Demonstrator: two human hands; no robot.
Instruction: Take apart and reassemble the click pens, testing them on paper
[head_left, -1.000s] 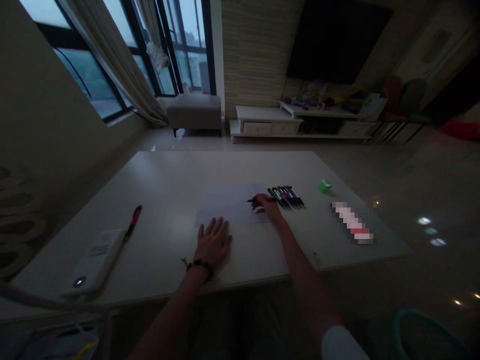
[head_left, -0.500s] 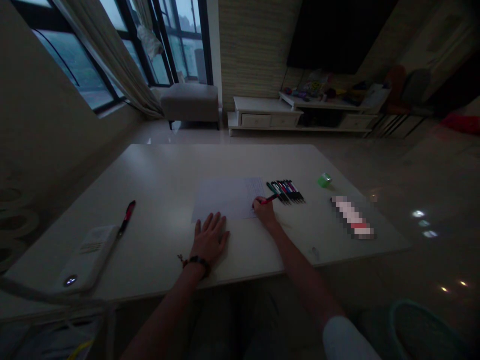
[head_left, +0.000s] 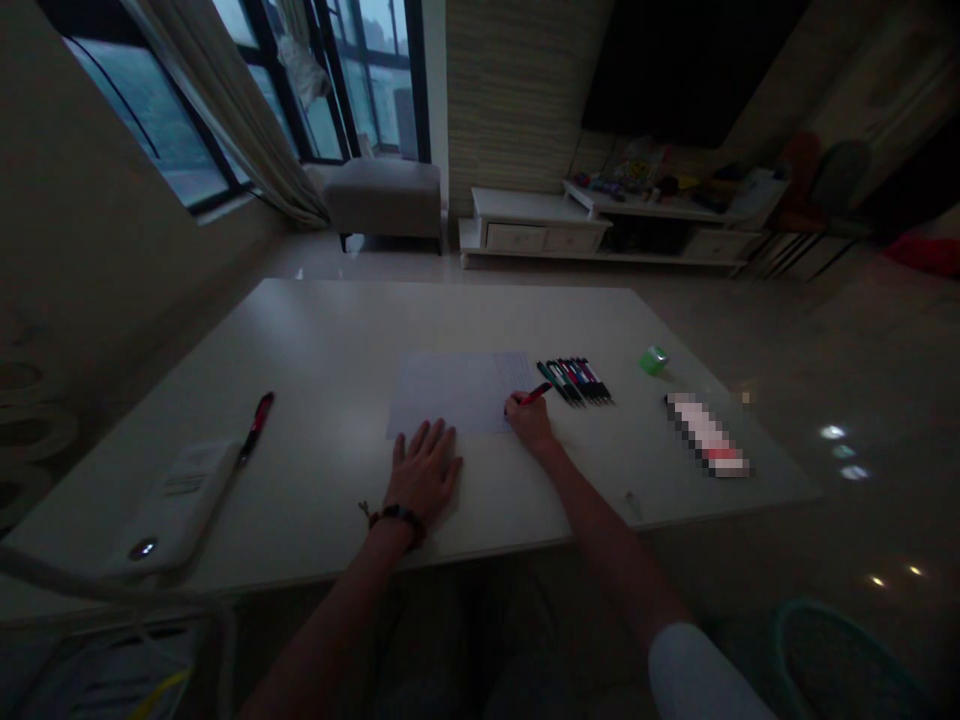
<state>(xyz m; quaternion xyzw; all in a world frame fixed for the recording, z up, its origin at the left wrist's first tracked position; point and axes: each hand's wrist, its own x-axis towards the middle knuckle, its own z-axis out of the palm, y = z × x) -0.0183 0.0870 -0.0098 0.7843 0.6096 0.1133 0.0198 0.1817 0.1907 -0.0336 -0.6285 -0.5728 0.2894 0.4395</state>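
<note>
A white sheet of paper (head_left: 450,392) lies in the middle of the pale table (head_left: 322,340). My right hand (head_left: 529,422) is closed round a red pen (head_left: 534,394), its tip down on the sheet's right edge. My left hand (head_left: 424,468) lies flat with fingers spread, just below the sheet's near edge, its fingertips touching the paper. A dark bead bracelet circles that wrist. A row of several pens (head_left: 577,380) lies side by side just right of the paper.
Another red pen (head_left: 255,426) and a white flat device (head_left: 174,506) lie at the table's left. A small green object (head_left: 652,360) and a blurred-out item (head_left: 706,434) sit at the right. Beyond the table are a stool (head_left: 384,202) and a low white cabinet (head_left: 547,230).
My right hand has turned the red pen from lying sideways to a writing grip with the tip on the paper. My left hand stays flat; the view shifted slightly.
</note>
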